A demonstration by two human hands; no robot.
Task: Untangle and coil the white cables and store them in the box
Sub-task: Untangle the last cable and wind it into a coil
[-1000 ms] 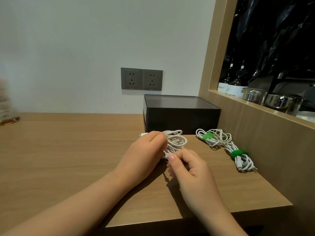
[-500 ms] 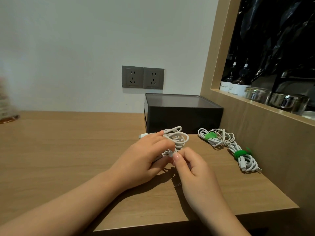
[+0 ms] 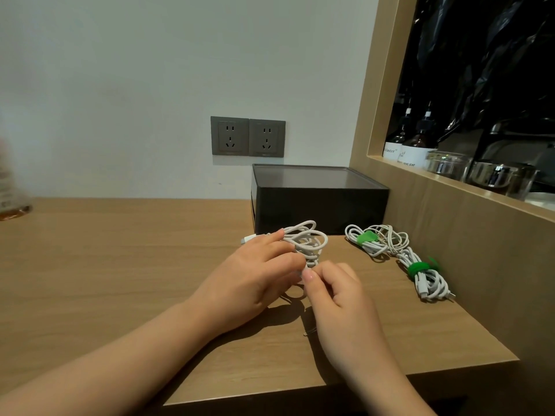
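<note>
Hiding the white cable coil's (image 3: 306,243) lower loops, left hand (image 3: 255,277) and right hand (image 3: 336,292), both grips pinching it

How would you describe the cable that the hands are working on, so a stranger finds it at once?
Start at the dark box against the wall under the sockets. Directly before it, both hands hold a loose white cable coil above the wooden desk. Unlike the two bundles lying to its right, it has no green tie.
</note>
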